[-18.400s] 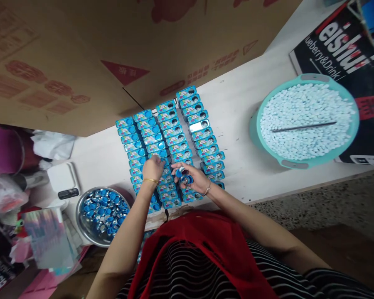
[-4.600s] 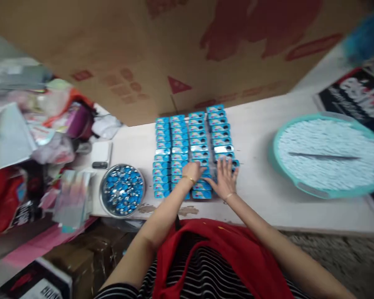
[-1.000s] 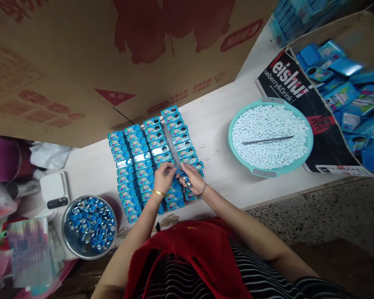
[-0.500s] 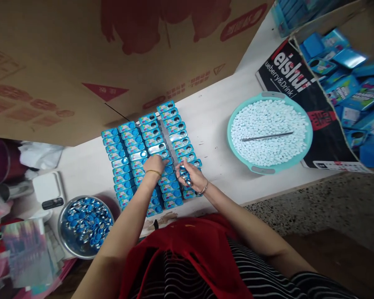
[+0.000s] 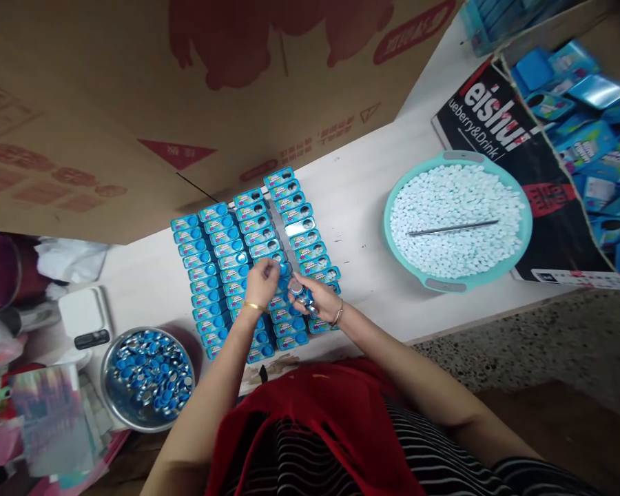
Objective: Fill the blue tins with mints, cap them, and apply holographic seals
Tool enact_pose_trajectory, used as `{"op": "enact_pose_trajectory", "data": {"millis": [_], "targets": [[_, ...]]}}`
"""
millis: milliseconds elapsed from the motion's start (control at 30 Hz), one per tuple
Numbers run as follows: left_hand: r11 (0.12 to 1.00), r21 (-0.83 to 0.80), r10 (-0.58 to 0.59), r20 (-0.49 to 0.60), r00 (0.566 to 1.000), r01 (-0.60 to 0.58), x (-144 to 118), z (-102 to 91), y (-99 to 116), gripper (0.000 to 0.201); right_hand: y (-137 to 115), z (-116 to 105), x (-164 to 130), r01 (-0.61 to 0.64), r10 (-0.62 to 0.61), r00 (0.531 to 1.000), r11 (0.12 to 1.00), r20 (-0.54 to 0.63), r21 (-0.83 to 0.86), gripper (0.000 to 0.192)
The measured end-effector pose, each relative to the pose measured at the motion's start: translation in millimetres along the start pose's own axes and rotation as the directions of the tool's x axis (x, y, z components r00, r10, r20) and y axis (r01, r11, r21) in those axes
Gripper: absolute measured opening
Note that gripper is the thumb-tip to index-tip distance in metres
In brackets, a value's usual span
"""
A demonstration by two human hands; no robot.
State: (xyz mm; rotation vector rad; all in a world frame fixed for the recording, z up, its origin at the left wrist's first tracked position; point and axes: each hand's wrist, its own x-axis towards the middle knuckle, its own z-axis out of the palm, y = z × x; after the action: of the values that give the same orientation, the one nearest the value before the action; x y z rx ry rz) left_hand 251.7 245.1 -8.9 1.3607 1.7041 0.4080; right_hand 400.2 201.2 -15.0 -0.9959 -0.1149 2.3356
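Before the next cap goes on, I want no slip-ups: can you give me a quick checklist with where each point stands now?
1. Right hand holds small caps: ok.
2. Left hand rests on the blue tins: ok.
3. Tins sit in tidy rows on the table: ok.
4. Metal bowl of spare caps close at the left: ok.
5. Every tin already capped: cannot tell, hands cover some.
6. Teal basin of white tablets apart from the tins: ok.
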Motion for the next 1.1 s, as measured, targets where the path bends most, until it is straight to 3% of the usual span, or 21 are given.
{"op": "enact_pose_trajectory", "data": {"millis": [100, 233, 333, 433, 500, 600, 667, 733, 800, 900, 1000, 1100], "targets": [[0.954, 0.274, -0.100, -0.081, 0.992, 0.118, 24, -7.5, 3, 0.009, -4, -5, 2, 0.038, -0.040, 0.998, 0.999, 0.052, 0.036, 0.033], [0.768, 0.610, -0.238, -0.013, 0.971, 0.196, 47, -10.7, 18, 0.018, -5, -11, 3, 0.078, -0.081, 0.994, 0.996, 0.071, 0.044, 0.034], [0.655, 0.735, -0.287, 0.030, 0.957, 0.173, 54, -10.2, 25, 0.029, -4, -10, 4, 0.127, -0.127, 0.992, 0.992, -0.011, 0.017, 0.044], [0.614, 0.777, -0.268, 0.045, 0.962, 0.135, 53, -11.2, 27, 0.033, -5, -6, 6, 0.134, -0.132, 0.981, 0.991, -0.144, -0.001, 0.052], [0.656, 0.748, -0.208, 0.049, 0.977, 0.102, 47, -12.8, 26, 0.028, -6, -3, 8, 0.107, -0.103, 0.974, 0.994, -0.203, 0.009, 0.056], [0.868, 0.484, 0.035, 0.171, 0.985, -0.114, 28, -13.2, 26, 0.020, -8, 3, 9, 0.055, -0.051, 0.969, 0.998, -0.242, 0.011, 0.060], [0.929, 0.213, 0.237, 0.287, 0.928, -0.303, 12, -10.3, 24, 0.019, -9, 6, 9, 0.036, -0.034, 0.965, 0.999, -0.261, 0.000, 0.060], [0.933, 0.053, 0.323, 0.314, 0.893, -0.356, 0, -5.8, 22, 0.013, -10, 10, 11, 0.018, -0.016, 0.960, 1.000, -0.280, 0.007, 0.058], [0.956, 0.008, 0.280, 0.265, 0.923, -0.293, -3, -2.6, 19, 0.012, -12, 13, 14, 0.007, 0.000, 0.960, 1.000, -0.281, 0.025, 0.057], [0.986, 0.035, 0.156, 0.133, 0.979, -0.162, 13, -5.4, 12, 0.016, -18, 14, 18, 0.014, -0.003, 0.977, 0.999, -0.212, 0.051, 0.051], [0.977, 0.212, 0.044, -0.044, 0.998, -0.034, 42, -13.8, 10, 0.011, -23, 11, 21, 0.039, -0.028, 0.994, 0.994, -0.104, 0.105, 0.028], [0.898, 0.438, -0.017, -0.049, 0.999, 0.037, 65, -17.9, 15, 0.005, -25, 7, 22, 0.082, -0.074, 0.995, 0.989, -0.069, 0.122, 0.018]]}}
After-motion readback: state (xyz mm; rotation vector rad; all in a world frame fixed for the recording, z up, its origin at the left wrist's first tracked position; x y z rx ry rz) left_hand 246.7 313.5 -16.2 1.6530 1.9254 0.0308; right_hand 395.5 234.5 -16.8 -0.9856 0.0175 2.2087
